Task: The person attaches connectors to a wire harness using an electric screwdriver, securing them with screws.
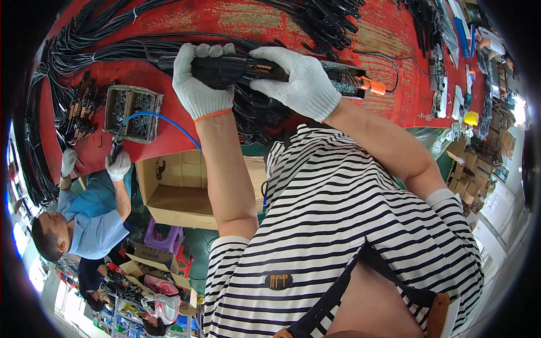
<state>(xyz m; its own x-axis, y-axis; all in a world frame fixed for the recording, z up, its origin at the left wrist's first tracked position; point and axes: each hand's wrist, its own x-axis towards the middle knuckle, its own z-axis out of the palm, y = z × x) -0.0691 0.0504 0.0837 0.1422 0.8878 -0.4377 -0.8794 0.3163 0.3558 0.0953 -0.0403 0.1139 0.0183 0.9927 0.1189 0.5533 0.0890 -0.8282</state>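
Note:
My left hand [202, 90], in a white knitted glove, is closed around a black plastic housing [225, 70] held above the table. A black cable seems to run off its left end. My right hand [301, 81], gloved too, grips the right end of the same housing, thumb and fingers around it. A copper-coloured part [262, 68] shows between the hands. Just past my right hand lies an open tray of small screws [345, 74], with an orange-ended tool [372, 85] at its near right corner. Black parts [259, 110] lie heaped under my hands.
Long bundles of black cable [73, 42] cover the red table [174, 22] at left. A gloved co-worker [93, 208] works there beside a divided screw box [135, 115] with a blue hose [163, 117]. More black parts [332, 22] lie at the back; a cardboard box [180, 191] stands below the edge.

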